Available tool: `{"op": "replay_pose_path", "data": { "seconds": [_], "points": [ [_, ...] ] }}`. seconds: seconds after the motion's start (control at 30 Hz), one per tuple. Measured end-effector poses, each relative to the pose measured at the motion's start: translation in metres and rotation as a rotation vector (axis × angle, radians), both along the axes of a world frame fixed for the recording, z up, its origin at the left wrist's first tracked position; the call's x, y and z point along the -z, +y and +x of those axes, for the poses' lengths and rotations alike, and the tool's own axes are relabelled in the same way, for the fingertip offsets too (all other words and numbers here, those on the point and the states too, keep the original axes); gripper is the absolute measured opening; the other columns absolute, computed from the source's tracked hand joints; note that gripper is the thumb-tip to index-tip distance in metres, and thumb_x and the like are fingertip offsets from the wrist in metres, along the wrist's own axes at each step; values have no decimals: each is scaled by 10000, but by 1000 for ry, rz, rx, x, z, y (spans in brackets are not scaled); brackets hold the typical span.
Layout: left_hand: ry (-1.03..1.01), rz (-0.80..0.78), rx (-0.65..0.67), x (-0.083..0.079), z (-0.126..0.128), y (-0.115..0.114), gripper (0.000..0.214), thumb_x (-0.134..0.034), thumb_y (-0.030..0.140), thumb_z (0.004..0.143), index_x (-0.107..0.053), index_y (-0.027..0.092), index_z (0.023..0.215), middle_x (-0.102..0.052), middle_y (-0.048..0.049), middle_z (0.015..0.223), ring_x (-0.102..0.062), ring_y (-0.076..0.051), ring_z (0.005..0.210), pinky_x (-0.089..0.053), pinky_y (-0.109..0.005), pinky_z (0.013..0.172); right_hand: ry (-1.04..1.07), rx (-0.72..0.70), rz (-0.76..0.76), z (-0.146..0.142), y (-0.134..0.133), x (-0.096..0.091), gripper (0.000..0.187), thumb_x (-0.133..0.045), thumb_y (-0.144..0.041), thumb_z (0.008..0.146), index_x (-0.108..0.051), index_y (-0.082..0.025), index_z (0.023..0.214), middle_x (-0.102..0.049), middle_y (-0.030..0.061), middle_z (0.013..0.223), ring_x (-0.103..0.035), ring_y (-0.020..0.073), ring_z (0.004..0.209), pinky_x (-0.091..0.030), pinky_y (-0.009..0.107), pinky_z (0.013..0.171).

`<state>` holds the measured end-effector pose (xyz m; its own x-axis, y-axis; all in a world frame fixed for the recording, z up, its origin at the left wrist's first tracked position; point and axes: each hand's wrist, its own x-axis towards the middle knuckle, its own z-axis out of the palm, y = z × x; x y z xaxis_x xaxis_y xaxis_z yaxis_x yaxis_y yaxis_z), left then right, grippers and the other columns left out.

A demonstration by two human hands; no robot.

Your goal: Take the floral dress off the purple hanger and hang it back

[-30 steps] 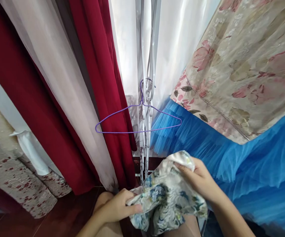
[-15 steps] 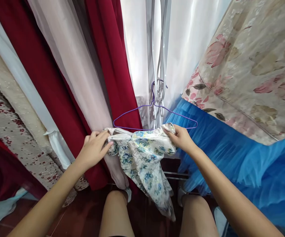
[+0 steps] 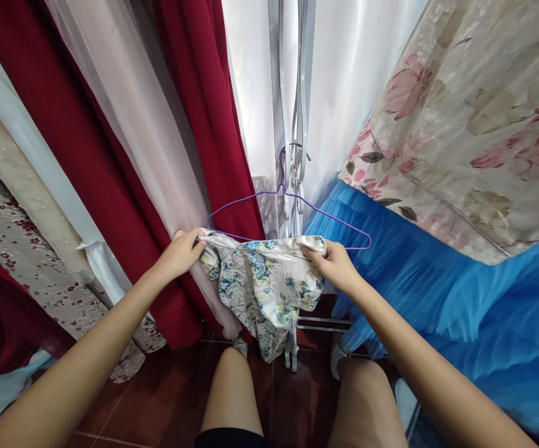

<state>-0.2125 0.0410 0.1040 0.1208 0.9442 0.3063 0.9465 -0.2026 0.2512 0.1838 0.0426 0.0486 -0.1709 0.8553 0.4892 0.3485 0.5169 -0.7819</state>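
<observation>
A white garment with blue and yellow-green flowers (image 3: 269, 280) is stretched between my hands, its lower part hanging down bunched. My left hand (image 3: 182, 252) pinches its upper left corner. At the upper right edge my right hand (image 3: 332, 264) is closed on the cloth, thumb on the near side. Just behind the garment's top edge hangs a purple hanger (image 3: 246, 198), its lower bar partly hidden by the cloth. The hanger's hook is up among pale ribbon straps (image 3: 303, 93); I cannot tell what it hangs from.
Long dark red cloth (image 3: 204, 93), pale pink tulle (image 3: 129, 106) and white cloth (image 3: 344, 74) hang in front. To the right are a beige rose-print fabric (image 3: 493, 137) and blue tulle (image 3: 391, 267). Below lies a dark red tiled floor (image 3: 157, 398) with a metal bar (image 3: 323, 320).
The garment's hanging end has swung up and looks shorter and more bunched. Both hands have shifted slightly up, and the left hand's fingers have drawn together on the corner.
</observation>
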Motion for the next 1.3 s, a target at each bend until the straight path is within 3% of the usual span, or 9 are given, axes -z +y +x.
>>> {"op": "replay_pose_path", "data": {
  "seconds": [0.3, 0.47, 0.6, 0.7, 0.83, 0.93, 1.07, 1.2, 1.3],
  "points": [
    [-95, 23, -61, -13, -2, 17, 261, -503, 415, 864, -617, 217, 991, -625, -80, 955, -489, -330, 1121, -431, -472, 1014, 0, -22, -26, 3, -15, -3, 288, -615, -406, 886, -571, -183, 708, -521, -5, 675, -445, 144, 634, -339, 264, 584],
    [-13, 336, 87, -43, 23, -8, 229, -470, 398, 947, -574, 219, 1043, -609, -103, 1136, -452, -335, 1236, -372, -507, 1085, -14, -76, -25, 4, -20, -13, 263, -600, -347, 877, -575, -184, 672, -527, -7, 669, -448, 141, 639, -334, 273, 608],
    [-52, 307, 338, -74, 56, -11, 117, -455, 275, 941, -528, 211, 1006, -603, -69, 1078, -555, -255, 1059, -434, -404, 985, -11, -131, -76, 2, -19, -13, 224, -609, -338, 878, -637, -180, 722, -570, -4, 700, -483, 148, 661, -363, 276, 632],
    [-102, 270, 390, -82, 76, 0, 124, -485, 181, 860, -494, 217, 979, -594, -33, 990, -544, -191, 846, -444, -320, 792, 6, -110, -40, 4, -19, -8, 232, -590, -345, 909, -638, -190, 743, -564, -8, 687, -514, 160, 662, -391, 283, 634],
    [-262, 343, 327, -74, 88, 10, 265, -559, 166, 781, -502, 223, 1033, -597, 10, 881, -541, -160, 748, -418, -279, 694, 133, 129, 238, 21, -21, -2, 207, -541, -321, 970, -692, -213, 879, -696, 63, 960, -647, 258, 1041, -493, 383, 914],
    [-313, 359, 320, -64, 92, 6, 384, -581, 163, 753, -536, 216, 1131, -645, 15, 874, -587, -160, 747, -445, -280, 718, 166, 410, 414, 43, -14, -5, 198, -571, -317, 948, -729, -220, 877, -692, 117, 1151, -518, 312, 1348, -407, 474, 1117],
    [-274, 369, 315, -57, 96, -4, 345, -587, 193, 771, -616, 202, 1115, -675, 10, 849, -617, -173, 752, -475, -301, 766, -22, 392, 244, 71, 11, -19, 243, -620, -395, 892, -721, -194, 800, -707, 135, 1156, -540, 363, 1331, -428, 488, 1093],
    [-293, 347, 291, -58, 92, -6, 217, -615, 279, 840, -685, 199, 1029, -721, -17, 945, -656, -196, 846, -503, -315, 819, -166, 266, -24, 93, 23, -44, 363, -650, -507, 854, -672, -173, 715, -676, 49, 719, -671, 278, 811, -527, 377, 740],
    [-407, 409, 240, -58, 82, -4, 333, -681, 349, 834, -668, 202, 1133, -714, -50, 1101, -660, -199, 920, -532, -317, 848, -109, 97, -186, 112, 11, -64, 391, -739, -543, 787, -708, -155, 747, -686, 30, 684, -636, 207, 659, -496, 326, 625]
  ]
}}
